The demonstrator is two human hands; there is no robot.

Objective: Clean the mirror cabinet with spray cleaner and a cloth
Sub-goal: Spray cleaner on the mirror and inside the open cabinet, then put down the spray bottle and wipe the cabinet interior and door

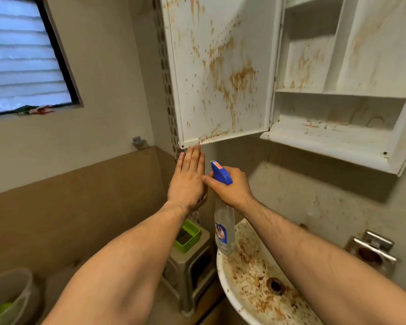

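The white mirror cabinet (338, 141) hangs on the wall with its door (216, 73) swung open to the left. Brown stains cover the door's inner face and the shelves. My left hand (188, 179) is flat with straight fingers, its fingertips at the door's bottom left corner. My right hand (230, 184) grips the blue trigger head of a clear spray bottle (224, 221), which hangs below the door and above the sink. I see no cloth.
A stained white sink (256, 285) sits below the cabinet. A grey plastic stool (192, 261) to its left carries a green basket (188, 235). A metal holder (370, 252) is on the right wall, a window (21, 55) at upper left, a bucket (7, 294) at bottom left.
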